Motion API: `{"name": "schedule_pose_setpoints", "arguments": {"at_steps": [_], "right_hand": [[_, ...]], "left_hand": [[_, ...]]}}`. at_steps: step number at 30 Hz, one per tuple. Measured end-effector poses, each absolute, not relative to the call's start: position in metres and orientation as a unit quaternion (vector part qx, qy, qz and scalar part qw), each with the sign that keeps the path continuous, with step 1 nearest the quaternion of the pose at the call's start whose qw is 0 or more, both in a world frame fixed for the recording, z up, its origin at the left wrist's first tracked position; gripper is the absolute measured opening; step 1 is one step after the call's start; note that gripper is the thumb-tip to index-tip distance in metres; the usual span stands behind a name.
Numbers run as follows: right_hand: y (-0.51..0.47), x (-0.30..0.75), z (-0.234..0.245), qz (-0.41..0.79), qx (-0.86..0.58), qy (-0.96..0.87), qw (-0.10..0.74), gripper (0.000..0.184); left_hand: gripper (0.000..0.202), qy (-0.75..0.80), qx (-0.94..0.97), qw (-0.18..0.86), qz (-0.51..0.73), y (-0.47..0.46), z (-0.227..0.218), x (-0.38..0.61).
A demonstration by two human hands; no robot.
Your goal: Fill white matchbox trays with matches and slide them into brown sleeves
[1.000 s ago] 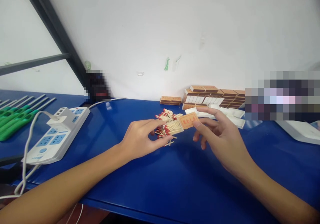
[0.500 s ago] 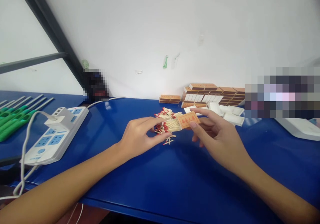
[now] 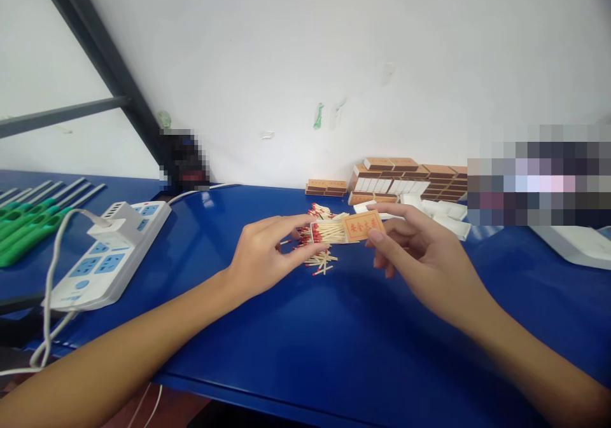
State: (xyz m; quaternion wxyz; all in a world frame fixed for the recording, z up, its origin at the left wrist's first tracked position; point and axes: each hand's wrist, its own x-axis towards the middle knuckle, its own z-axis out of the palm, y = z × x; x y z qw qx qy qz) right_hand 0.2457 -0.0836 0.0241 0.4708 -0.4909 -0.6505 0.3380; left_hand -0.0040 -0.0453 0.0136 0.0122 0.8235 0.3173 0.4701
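Note:
My left hand [image 3: 270,250] pinches a white matchbox tray [image 3: 330,231] filled with red-tipped matches, thumb on the near side and fingers on the far side. The tray's right end sits at the mouth of an orange matchbox sleeve [image 3: 361,226], which my right hand [image 3: 415,240] grips between thumb and fingers at its right end. Most of the tray is still outside the sleeve. Below and behind it lies a pile of loose matches [image 3: 324,259] on the blue table, partly hidden by the tray and my left fingers.
Stacked matchboxes [image 3: 405,177] and a short row of them [image 3: 326,187] line the wall. White empty trays [image 3: 442,214] lie in front. On the left are a power strip [image 3: 112,259] with a white cable and green-handled tools [image 3: 35,224]. Blurred patches cover both sides.
The sleeve and tray have come closer to one line, with the sleeve less tilted. Both hands stay on their pieces, and the view has shifted slightly.

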Motion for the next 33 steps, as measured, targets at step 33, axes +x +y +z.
{"name": "schedule_pose_setpoints", "arguments": {"at_steps": [33], "right_hand": [[-0.0859, 0.2406, 0.0222, 0.45, -0.458, -0.601, 0.476, 0.048]], "left_hand": [[0.037, 0.36, 0.791, 0.187, 0.457, -0.0441, 0.0159, -0.0031]]}}
